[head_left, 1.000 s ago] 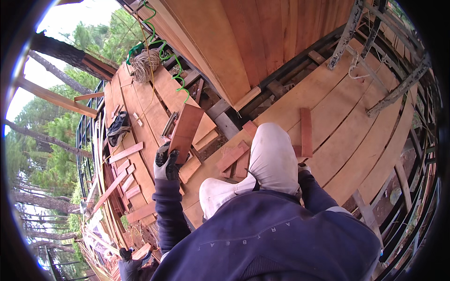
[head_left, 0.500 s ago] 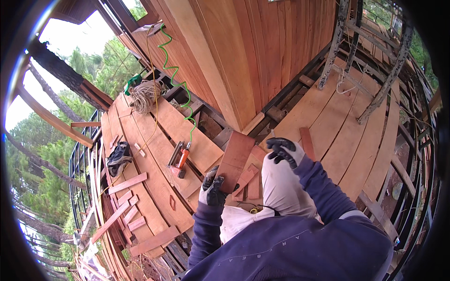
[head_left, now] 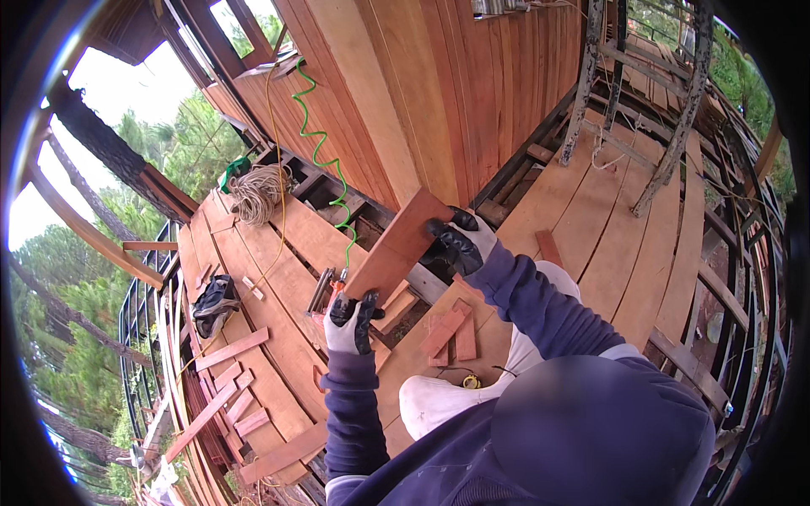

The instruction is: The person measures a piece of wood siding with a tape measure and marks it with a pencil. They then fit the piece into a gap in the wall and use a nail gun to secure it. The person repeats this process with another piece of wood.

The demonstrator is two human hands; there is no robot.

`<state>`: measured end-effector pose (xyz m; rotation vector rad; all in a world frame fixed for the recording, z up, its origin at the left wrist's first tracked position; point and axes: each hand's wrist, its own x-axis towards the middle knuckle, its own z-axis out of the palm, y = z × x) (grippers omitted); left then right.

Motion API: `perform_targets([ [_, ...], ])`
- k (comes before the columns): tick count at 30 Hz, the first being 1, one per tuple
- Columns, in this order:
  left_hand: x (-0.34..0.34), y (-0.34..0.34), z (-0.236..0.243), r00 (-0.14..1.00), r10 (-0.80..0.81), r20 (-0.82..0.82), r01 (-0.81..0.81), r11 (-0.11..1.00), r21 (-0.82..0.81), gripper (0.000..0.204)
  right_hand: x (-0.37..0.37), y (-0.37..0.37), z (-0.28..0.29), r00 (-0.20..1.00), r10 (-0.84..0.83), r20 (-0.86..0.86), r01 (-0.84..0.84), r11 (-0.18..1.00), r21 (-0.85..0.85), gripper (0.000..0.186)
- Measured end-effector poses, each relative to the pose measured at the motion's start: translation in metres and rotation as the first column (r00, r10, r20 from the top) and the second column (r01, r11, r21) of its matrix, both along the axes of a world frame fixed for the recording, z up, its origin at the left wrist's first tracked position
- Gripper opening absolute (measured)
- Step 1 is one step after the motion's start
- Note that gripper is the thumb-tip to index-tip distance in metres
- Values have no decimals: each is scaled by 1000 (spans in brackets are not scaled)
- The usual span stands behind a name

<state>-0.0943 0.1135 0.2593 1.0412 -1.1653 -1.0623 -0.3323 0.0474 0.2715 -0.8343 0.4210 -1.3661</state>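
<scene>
A reddish-brown wooden board (head_left: 399,244) is held up, tilted, in front of the corner of the plank wall. My left hand (head_left: 353,325), in a grey and black work glove, grips its lower left end. At the upper right end my right hand (head_left: 460,240), gloved alike, is closed on its edge. Behind the left hand, partly hidden by it and the board, lies a nail gun (head_left: 319,295) joined to a green coiled air hose (head_left: 339,202). Short wood offcuts (head_left: 451,329) lie on the deck by my knees, near a small yellow tape measure (head_left: 472,382).
Several cut wood strips (head_left: 232,348) lie on the deck at left, below a dark bag (head_left: 216,305). A coil of rope (head_left: 256,192) sits farther back. Gaps open between the deck boards and the wall (head_left: 515,93). A ladder-like frame (head_left: 675,126) stands at right.
The board has been raised and turned away from my lap. My right hand, free before, now grips its upper end, and the left hand has moved left with the other end.
</scene>
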Motion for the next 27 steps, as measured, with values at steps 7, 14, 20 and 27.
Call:
perform_targets([
  [7,10,-68,39,943,170,287,-132,980,-148,16,-1,-69,-1,963,-38,268,37,999,8,23],
  [14,-1,-151,50,908,279,313,-222,953,-207,22,-46,-184,7,812,-574,107,584,799,-146,25],
  [20,-43,-186,75,729,392,560,-398,910,-118,17,-64,-257,-25,847,-531,10,522,829,-200,24],
  [27,-36,-185,57,745,458,486,-362,888,-283,18,-65,-246,-21,871,-491,-17,463,833,-303,35],
])
